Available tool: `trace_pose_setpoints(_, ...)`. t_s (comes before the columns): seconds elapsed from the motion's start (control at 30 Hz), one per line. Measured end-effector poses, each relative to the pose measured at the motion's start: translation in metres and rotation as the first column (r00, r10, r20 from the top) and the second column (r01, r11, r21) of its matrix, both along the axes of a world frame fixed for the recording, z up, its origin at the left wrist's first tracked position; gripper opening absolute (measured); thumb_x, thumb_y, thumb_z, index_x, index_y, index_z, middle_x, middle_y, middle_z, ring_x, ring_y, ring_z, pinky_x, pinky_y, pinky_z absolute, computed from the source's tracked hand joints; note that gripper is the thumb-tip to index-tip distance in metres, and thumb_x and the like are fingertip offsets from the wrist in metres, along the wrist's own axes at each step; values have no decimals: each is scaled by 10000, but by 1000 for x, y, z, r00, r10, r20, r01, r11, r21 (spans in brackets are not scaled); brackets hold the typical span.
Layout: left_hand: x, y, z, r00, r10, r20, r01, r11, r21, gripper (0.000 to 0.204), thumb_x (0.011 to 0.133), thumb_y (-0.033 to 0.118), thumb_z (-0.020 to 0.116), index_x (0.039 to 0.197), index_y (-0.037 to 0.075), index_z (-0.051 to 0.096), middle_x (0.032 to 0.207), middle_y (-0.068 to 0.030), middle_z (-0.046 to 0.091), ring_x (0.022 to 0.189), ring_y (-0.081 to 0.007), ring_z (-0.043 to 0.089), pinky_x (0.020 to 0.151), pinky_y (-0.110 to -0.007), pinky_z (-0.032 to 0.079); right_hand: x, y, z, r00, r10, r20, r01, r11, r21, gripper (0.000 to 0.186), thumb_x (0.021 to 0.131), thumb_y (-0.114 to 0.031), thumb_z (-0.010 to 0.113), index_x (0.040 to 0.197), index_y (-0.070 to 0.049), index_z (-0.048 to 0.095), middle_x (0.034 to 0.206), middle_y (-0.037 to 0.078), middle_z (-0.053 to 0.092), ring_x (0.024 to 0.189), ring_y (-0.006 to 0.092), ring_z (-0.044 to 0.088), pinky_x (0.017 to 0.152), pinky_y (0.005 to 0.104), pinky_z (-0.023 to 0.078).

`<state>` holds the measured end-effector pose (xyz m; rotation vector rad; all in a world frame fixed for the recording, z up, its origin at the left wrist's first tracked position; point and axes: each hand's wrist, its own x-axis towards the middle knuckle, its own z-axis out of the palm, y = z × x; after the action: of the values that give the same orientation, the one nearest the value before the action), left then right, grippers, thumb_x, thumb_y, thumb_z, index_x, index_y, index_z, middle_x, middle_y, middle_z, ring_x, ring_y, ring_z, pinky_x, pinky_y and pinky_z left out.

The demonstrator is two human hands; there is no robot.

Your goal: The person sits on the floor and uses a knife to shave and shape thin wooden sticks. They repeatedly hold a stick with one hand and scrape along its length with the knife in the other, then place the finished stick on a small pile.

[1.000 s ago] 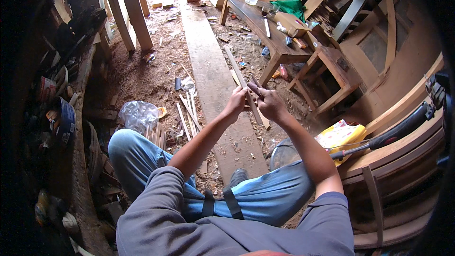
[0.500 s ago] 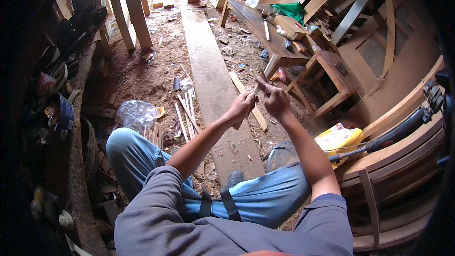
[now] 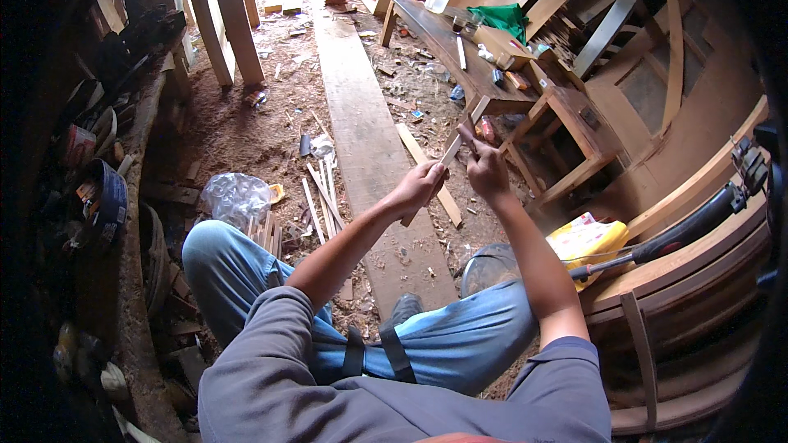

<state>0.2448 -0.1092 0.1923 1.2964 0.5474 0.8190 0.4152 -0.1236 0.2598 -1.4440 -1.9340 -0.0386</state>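
Observation:
My left hand is closed round a narrow wooden strip. The strip slants up and to the right, its lower end poking out below my fist. My right hand is closed on a brown piece that looks like folded sandpaper, which lies against the strip near its far end. The grip of the right fingers is partly hidden by the back of the hand. Both hands are held out in front of my knees, above a long plank on the ground.
To the right stands a low wooden table with a jar, a green cloth and small items. A stool-like wooden frame adjoins it. Thin wood strips and a clear plastic bag lie left. A yellow package sits by my right arm.
My right hand and the brown piece have slid a little to the right along the strip, toward its far end. My left hand stays almost where it was.

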Motion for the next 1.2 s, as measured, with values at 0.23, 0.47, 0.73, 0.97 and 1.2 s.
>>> trace_pose_setpoints(0.23,2,2,-2,1000,16,-2,-16,999,35,313,1041,356,387,887,107,497,639,43,411,486,-74,369,412,-256,344,6,1,1,999,-33,19,35,990,-138,485,837,-49,500,1283,-201,616,1056,243,636,958,359,664,781,399,519)
trace_pose_setpoints(0.47,7,-9,-3,998,-56,-40,56,998,6,335,1042,364,362,852,122,494,621,59,386,494,-62,358,421,-245,331,30,8,-1,971,-238,5,236,963,-130,425,850,-73,511,1243,-177,635,949,293,620,922,431,629,749,469,499)
trace_pose_setpoints(0.73,8,-8,2,991,-63,-119,86,977,197,348,1046,370,360,838,120,482,648,67,396,526,-52,369,441,-242,337,51,18,-1,920,-380,-93,384,923,33,337,824,-149,518,1119,-91,671,762,258,633,738,421,652,659,516,495)
trace_pose_setpoints(0.97,4,-8,3,979,-89,-182,131,963,234,365,1045,374,365,846,97,496,661,59,408,541,-62,386,465,-248,346,54,12,5,902,-423,-81,426,904,27,317,818,-106,513,1083,-49,677,795,274,629,773,428,647,665,491,497)
trace_pose_setpoints(1.2,-4,-4,9,971,-93,-220,131,977,166,371,1041,381,371,857,93,513,664,61,409,541,-65,387,468,-252,351,49,4,18,931,-364,22,364,930,-52,292,839,-123,531,1071,-15,669,877,289,634,870,449,633,730,502,508)
